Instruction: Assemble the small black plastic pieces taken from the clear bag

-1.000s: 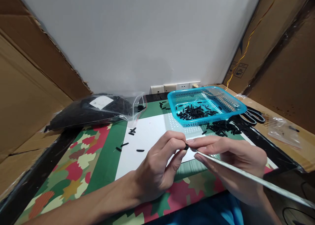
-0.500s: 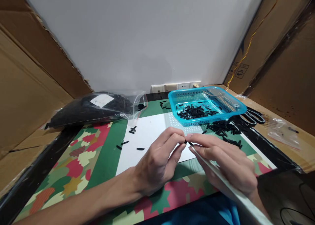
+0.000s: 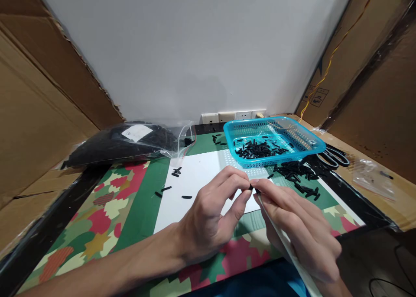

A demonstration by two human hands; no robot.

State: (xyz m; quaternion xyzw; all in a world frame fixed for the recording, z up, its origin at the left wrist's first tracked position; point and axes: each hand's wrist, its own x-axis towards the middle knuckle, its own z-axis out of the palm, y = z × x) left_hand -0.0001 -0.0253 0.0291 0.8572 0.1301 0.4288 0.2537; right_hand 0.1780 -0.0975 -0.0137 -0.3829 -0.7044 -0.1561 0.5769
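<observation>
My left hand (image 3: 224,206) is closed, with thumb and forefinger pinching a small black piece (image 3: 251,187). It meets the fingertips of my right hand (image 3: 295,219), which are pressed together right beside it. A long, flat whitish strip (image 3: 282,234) runs from those right fingertips, under the fingers, down to the bottom edge. Its upper end looks dark, close to the black piece; whether they touch I cannot tell. Below the hands lies a white sheet (image 3: 191,175) with a few loose black pieces (image 3: 186,197) on and beside it.
A blue basket (image 3: 250,163) holding many black pieces stands at the back right. More black pieces (image 3: 294,169) are heaped in front of it, near scissors (image 3: 334,156) and a small plastic bag (image 3: 373,180). A large filled bag (image 3: 107,145) lies at left. Cardboard walls (image 3: 377,80) flank the table.
Both hands shift slightly right in the view, still fingertip to fingertip. The lower part of the whitish strip swings left and hangs more steeply. Scattered pieces stay put on the table.
</observation>
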